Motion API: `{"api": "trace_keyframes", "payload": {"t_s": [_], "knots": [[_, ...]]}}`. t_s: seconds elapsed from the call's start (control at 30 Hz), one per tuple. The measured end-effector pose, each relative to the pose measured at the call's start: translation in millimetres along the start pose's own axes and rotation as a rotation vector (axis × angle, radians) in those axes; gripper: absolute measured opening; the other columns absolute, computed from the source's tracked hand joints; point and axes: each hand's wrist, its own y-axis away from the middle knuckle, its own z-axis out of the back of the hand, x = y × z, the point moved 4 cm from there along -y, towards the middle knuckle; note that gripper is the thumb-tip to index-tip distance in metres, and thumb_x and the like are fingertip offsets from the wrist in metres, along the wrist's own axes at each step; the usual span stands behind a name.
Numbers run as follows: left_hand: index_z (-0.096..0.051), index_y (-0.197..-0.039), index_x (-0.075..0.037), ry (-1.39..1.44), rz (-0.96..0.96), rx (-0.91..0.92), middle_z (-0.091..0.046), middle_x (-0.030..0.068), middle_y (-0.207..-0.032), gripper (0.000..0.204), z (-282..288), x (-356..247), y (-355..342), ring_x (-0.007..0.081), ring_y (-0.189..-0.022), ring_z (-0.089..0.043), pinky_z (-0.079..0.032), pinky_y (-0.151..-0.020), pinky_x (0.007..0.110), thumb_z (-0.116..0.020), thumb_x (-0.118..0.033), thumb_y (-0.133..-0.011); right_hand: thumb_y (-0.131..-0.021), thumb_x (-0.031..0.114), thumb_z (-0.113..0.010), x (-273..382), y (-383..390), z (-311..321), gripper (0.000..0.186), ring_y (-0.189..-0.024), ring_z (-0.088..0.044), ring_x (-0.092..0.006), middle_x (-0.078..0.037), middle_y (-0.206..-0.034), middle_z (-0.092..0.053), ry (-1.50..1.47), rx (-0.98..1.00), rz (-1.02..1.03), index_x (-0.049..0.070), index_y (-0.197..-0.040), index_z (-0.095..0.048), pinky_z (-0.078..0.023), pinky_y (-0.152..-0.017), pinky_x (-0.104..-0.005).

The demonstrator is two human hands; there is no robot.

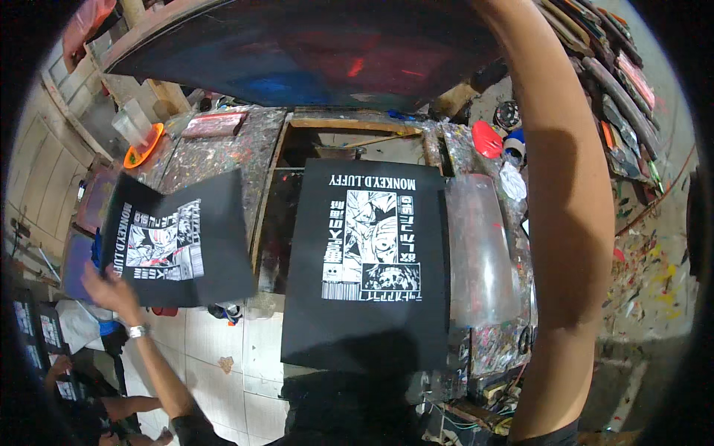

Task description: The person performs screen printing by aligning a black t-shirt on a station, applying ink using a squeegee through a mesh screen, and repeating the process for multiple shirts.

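Observation:
At the left, my left hand point(115, 293) grips the near-left edge of a black printed sheet point(223, 253), which looks like fabric and bends along a fold as it hangs raised. White comic-style artwork and lettering cover its middle. A second black sheet point(364, 334) with similar white artwork lies flat in front of me on the work table. My right arm point(565, 223) stretches up along the right side; its hand is beyond the upper edge. Across the top, a large dark screen-printing frame point(312, 63) with blue and red stains stands tilted up, close to where my right arm leaves the picture.
Beside the flat sheet lies a clear plastic roll or sheet point(487, 253). An orange dish point(145, 147) and red-edged squeegee point(214, 125) are at the back left. Squeegee-like tools point(621, 97) are stacked upper right. Another person's hand point(59, 366) is at lower left.

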Motion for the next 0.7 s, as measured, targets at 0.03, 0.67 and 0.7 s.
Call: {"api": "trace_keyframes", "payload": {"t_s": [0.03, 0.67, 0.7], "knots": [[-0.054, -0.143, 0.003, 0.630, 0.143, 0.115, -0.064, 0.0173, -0.133, 0.052, 33, -108, 10, 0.0334, -0.127, -0.057, -0.045, -0.108, 0.046, -0.067, -0.011, -0.095, -0.093, 0.067, -0.050, 0, -1, 7, 0.073, -0.117, -0.065, -0.0461, -0.028, -0.122, -0.069, 0.066, 0.011, -0.042, 0.001, -0.114, -0.075, -0.051, -0.101, -0.0507], [-0.055, -0.150, -0.023, 0.919, -0.901, 1.047, -0.036, 0.0110, -0.166, 0.075, 118, -334, 145, 0.0356, -0.155, -0.027, -0.018, -0.120, 0.067, -0.066, -0.064, -0.088, -0.090, 0.074, -0.055, -30, -48, -12, 0.082, -0.124, -0.061, -0.0466, -0.032, -0.131, -0.064, 0.027, 0.015, 0.063, 0.000, -0.122, -0.072, -0.048, -0.106, -0.0466], [-0.053, -0.151, -0.023, 0.939, -0.901, 1.101, -0.033, 0.0105, -0.168, 0.078, 117, -332, 144, 0.0365, -0.156, -0.026, -0.011, -0.123, 0.066, -0.065, -0.066, -0.088, -0.090, 0.074, -0.055, -29, -49, -13, 0.082, -0.124, -0.061, -0.0466, -0.032, -0.131, -0.064, 0.022, 0.021, 0.066, 0.000, -0.122, -0.072, -0.048, -0.106, -0.0466]]}}
